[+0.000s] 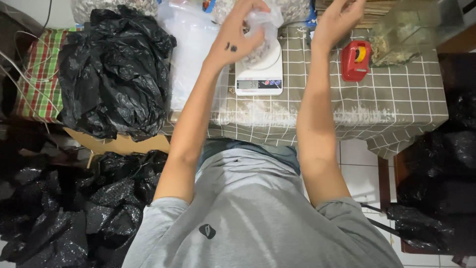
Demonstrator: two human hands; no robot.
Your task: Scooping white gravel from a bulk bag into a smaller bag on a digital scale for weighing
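Observation:
A small clear plastic bag (262,34) with pale grainy contents rests on a white digital kitchen scale (259,74). My left hand (237,31) grips the top of that bag. My right hand (338,17) is raised over the far side of the table, fingers apart, holding nothing that I can see. A red tape dispenser (355,60) lies just right of my right forearm.
The table has a grey checked cloth (396,99). A large black plastic bag (116,69) sits at its left, with clear plastic bags (191,44) beside it. A clear container (406,32) stands at the back right. More black bags (64,213) lie on the floor at both sides.

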